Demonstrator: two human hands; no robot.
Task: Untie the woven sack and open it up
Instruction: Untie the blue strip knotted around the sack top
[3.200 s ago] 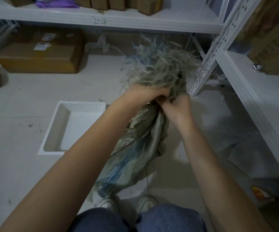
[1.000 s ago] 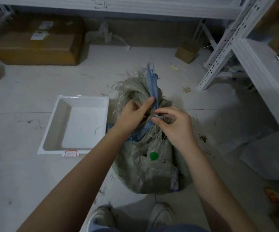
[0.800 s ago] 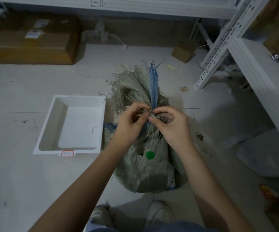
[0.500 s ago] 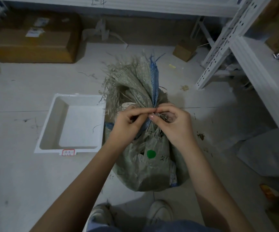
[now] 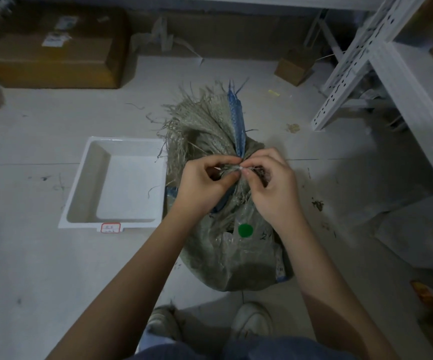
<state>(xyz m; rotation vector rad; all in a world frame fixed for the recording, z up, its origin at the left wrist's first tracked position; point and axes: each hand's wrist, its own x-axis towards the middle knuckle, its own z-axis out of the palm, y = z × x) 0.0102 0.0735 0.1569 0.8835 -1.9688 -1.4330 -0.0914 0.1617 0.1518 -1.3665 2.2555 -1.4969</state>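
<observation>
The woven sack [image 5: 232,245], one only, stands on the floor [image 5: 41,268] just ahead of two white shoes [image 5: 251,320], its neck bunched and its frayed top fanning upward with one blue strip [image 5: 237,120]. Two hands work at the neck: the left hand [image 5: 205,185] and the right hand [image 5: 272,188] each pinch the tie there, fingertips nearly touching, so each grip is narrow and closed on the knot. One green round sticker [image 5: 245,230] sits on the sack's side; dark writing beside it is too faint to read. One white tray [image 5: 80,183] lies just left, carrying a small red-bordered label [image 5: 110,227], illegible. Two cardboard boxes [image 5: 54,53] rest farther back.
</observation>
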